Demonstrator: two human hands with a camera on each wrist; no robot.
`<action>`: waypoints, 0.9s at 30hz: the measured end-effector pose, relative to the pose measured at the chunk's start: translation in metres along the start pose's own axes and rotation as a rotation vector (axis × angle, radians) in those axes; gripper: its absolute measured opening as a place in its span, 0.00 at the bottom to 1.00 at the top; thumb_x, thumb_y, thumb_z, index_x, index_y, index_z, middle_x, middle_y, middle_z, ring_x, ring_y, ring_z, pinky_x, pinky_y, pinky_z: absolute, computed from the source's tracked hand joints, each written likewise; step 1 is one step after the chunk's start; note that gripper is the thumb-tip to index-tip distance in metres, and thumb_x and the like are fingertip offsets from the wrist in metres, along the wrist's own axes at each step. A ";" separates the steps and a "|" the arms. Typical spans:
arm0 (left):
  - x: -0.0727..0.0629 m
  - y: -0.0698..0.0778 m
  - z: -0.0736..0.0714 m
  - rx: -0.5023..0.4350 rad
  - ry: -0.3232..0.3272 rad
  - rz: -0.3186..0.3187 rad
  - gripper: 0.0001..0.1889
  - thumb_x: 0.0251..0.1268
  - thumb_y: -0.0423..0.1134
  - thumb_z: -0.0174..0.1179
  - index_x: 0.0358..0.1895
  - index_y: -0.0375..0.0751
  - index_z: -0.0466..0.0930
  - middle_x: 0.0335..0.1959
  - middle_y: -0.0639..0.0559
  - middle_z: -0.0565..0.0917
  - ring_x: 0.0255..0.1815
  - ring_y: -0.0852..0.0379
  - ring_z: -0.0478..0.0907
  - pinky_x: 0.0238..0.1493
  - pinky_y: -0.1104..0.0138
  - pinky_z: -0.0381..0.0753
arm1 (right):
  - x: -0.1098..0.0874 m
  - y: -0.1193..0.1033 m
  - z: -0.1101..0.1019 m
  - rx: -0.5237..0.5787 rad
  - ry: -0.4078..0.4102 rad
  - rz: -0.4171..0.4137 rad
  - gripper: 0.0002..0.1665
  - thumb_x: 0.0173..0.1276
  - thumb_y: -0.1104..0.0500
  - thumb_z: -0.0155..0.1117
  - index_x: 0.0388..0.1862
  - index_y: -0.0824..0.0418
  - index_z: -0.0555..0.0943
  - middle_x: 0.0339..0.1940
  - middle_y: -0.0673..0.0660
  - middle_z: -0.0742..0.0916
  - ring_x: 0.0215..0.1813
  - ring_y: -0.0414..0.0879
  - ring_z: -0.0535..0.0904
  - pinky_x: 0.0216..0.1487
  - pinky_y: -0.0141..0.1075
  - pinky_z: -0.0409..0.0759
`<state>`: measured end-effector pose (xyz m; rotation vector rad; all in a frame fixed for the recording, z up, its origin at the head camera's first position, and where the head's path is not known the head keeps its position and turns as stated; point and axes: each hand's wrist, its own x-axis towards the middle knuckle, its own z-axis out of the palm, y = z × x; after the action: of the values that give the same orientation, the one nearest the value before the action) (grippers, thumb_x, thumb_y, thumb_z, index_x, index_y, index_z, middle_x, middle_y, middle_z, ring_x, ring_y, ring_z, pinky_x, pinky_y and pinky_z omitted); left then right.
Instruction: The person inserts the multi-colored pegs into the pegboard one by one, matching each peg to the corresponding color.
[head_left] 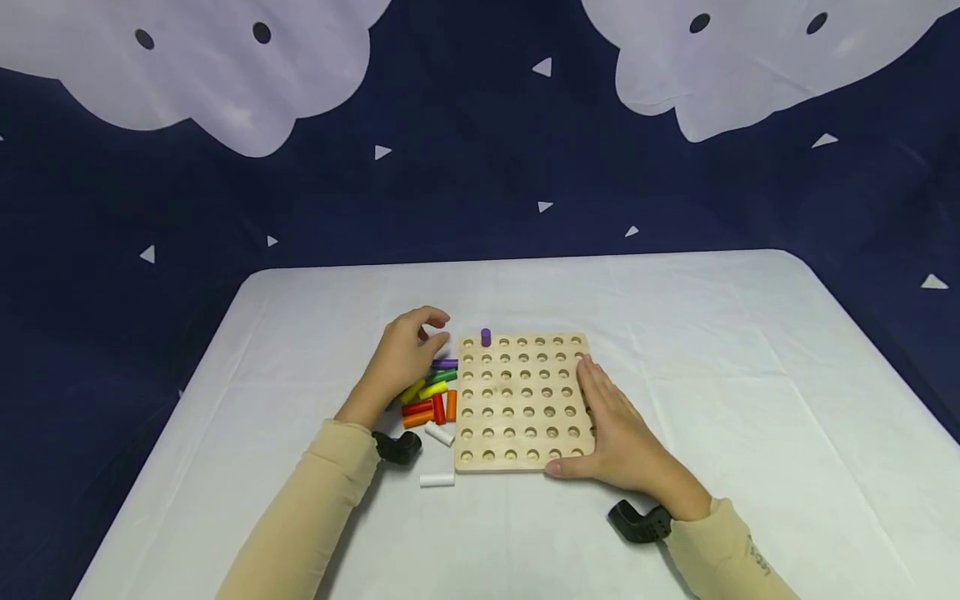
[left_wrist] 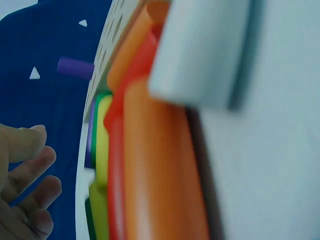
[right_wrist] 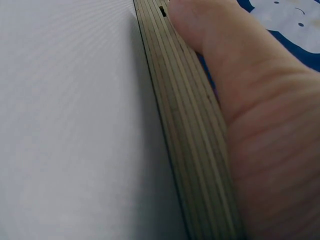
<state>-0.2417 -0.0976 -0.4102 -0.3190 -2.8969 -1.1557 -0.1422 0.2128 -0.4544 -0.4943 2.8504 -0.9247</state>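
A square wooden pegboard point(head_left: 517, 402) with rows of round holes lies flat on the table. One purple peg point(head_left: 486, 337) stands upright in its far row, second hole from the left. My left hand point(head_left: 403, 354) hovers over the loose pegs beside the board's left edge, thumb and fingers apart, holding nothing visible. Under and near it are a purple peg point(head_left: 445, 364), a green peg point(head_left: 442, 376), yellow pegs point(head_left: 433, 390), red pegs point(head_left: 438, 408) and orange pegs point(head_left: 418, 419). My right hand point(head_left: 618, 433) rests against the board's near right corner, fingers straight along the right side, thumb point(right_wrist: 200, 25) at the near edge.
Two white pegs lie apart from the coloured ones, one white peg point(head_left: 437, 481) nearer the front. A white cloth covers the table point(head_left: 712, 333). Behind it hangs a dark blue curtain point(head_left: 465, 200) with clouds and triangles. Each wrist wears a black camera point(head_left: 639, 522).
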 end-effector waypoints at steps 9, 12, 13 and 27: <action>-0.010 -0.007 -0.009 0.055 -0.122 -0.052 0.14 0.72 0.40 0.59 0.56 0.44 0.81 0.54 0.48 0.83 0.48 0.49 0.77 0.55 0.55 0.77 | 0.000 0.000 0.000 0.002 0.001 0.001 0.89 0.36 0.23 0.76 0.82 0.57 0.35 0.84 0.57 0.43 0.83 0.59 0.39 0.78 0.61 0.44; -0.012 -0.006 -0.010 0.065 -0.173 -0.063 0.13 0.71 0.39 0.60 0.56 0.46 0.81 0.53 0.50 0.83 0.47 0.50 0.76 0.54 0.55 0.77 | 0.000 0.000 0.000 0.002 0.002 -0.001 0.89 0.35 0.23 0.76 0.82 0.58 0.35 0.84 0.57 0.43 0.83 0.59 0.39 0.78 0.61 0.44; -0.013 -0.006 -0.010 0.067 -0.188 -0.064 0.14 0.71 0.39 0.60 0.57 0.47 0.81 0.53 0.50 0.83 0.47 0.50 0.76 0.54 0.56 0.77 | 0.000 0.000 -0.001 0.001 0.002 -0.001 0.89 0.35 0.23 0.76 0.82 0.57 0.35 0.84 0.57 0.43 0.83 0.59 0.39 0.78 0.61 0.44; -0.012 -0.003 -0.006 0.181 -0.231 -0.043 0.13 0.69 0.37 0.61 0.54 0.47 0.82 0.50 0.51 0.85 0.48 0.53 0.79 0.58 0.55 0.77 | 0.000 0.000 -0.001 0.003 0.002 -0.001 0.88 0.36 0.22 0.76 0.82 0.58 0.35 0.84 0.58 0.43 0.83 0.60 0.39 0.78 0.61 0.44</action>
<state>-0.2314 -0.1060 -0.4087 -0.4130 -3.1936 -0.9072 -0.1425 0.2132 -0.4534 -0.4948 2.8504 -0.9306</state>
